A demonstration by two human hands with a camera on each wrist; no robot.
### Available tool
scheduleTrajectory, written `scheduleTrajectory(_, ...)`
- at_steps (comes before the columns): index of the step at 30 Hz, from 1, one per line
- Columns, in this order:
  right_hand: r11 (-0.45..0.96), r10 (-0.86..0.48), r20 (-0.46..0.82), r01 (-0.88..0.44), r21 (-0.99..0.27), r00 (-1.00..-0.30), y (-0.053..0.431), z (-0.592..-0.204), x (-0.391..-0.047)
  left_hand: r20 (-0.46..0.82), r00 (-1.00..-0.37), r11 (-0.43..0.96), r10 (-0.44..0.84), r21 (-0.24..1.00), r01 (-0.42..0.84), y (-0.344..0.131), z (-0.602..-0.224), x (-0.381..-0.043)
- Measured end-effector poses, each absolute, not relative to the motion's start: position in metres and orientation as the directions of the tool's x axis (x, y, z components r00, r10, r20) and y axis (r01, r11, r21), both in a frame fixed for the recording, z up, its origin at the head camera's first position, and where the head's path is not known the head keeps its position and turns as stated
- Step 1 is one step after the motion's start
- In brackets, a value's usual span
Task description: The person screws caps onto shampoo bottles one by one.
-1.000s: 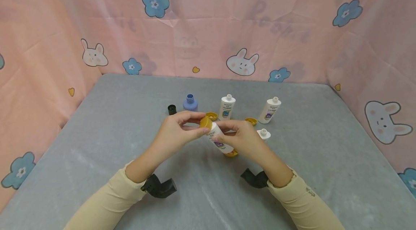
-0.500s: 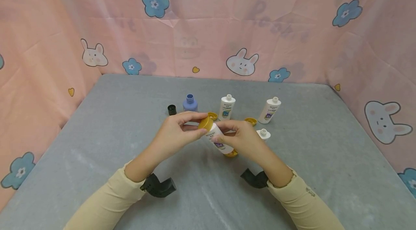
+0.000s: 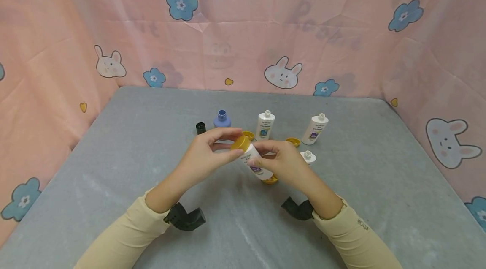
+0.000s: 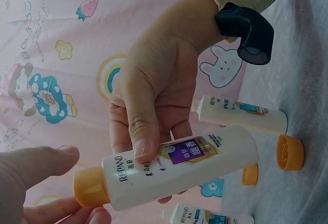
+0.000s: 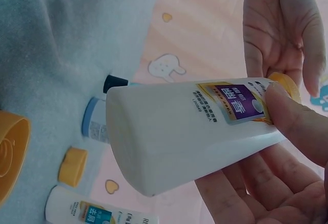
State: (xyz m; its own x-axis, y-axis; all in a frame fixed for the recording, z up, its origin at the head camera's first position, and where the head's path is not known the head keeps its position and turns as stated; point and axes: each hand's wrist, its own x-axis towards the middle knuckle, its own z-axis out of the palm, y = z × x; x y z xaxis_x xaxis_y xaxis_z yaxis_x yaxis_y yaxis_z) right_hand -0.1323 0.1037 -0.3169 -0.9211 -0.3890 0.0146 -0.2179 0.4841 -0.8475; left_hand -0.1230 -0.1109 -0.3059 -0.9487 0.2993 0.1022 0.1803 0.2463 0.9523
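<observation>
The yellow cap [image 4: 89,186] has turned. The left hand [image 3: 201,156] spreads loosely around it; the right hand [image 3: 287,161] pinches the REPAND bottle [image 4: 225,155].

On the gold-capped white bottle [image 4: 197,170], low in the centre of the left wrist view, REPAND reads clearly in dark capitals, followed by smaller Chinese characters; on its purple panel [image 5: 238,101], right of centre in the right wrist view, 香 seems legible. A blue-labelled bottle [image 4: 192,215] at the bottom of the left wrist view also says REPAND. At the lower left of the right wrist view, another label [image 5: 97,214] shows 去屑 in large characters on blue. Lettering on the right sleeve [image 3: 363,224] is too small to read.
</observation>
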Motion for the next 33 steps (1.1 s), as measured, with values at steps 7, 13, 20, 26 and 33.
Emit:
scheduleTrajectory(7, 0.481, -0.387, 0.008, -0.209, -0.851, -0.922, 0.1041, -0.3162, -0.1321, -0.012, -0.969, 0.277, 0.245, 0.959, 0.058, -0.1106, -0.3064, -0.124)
scheduleTrajectory(13, 0.478, -0.389, 0.015, -0.216, -0.851, -0.921, 0.1037, -0.3157, -0.1318, -0.007, -0.971, 0.272, 0.238, 0.96, 0.06, -0.1103, -0.3068, -0.1237)
scheduleTrajectory(20, 0.48, -0.385, 0.021, -0.219, -0.849, -0.923, 0.1044, -0.3156, -0.1317, 0.031, -0.968, 0.28, 0.251, 0.954, 0.104, -0.1112, -0.3068, -0.1236)
scheduleTrajectory(26, 0.481, -0.391, 0.023, -0.225, -0.847, -0.92, 0.1045, -0.3152, -0.1317, 0.072, -0.962, 0.288, 0.264, 0.946, 0.15, -0.1114, -0.3086, -0.1249)
scheduleTrajectory(33, 0.481, -0.398, 0.032, -0.238, -0.844, -0.917, 0.1052, -0.3149, -0.1321, 0.125, -0.949, 0.29, 0.289, 0.934, 0.211, -0.1115, -0.3094, -0.1259)
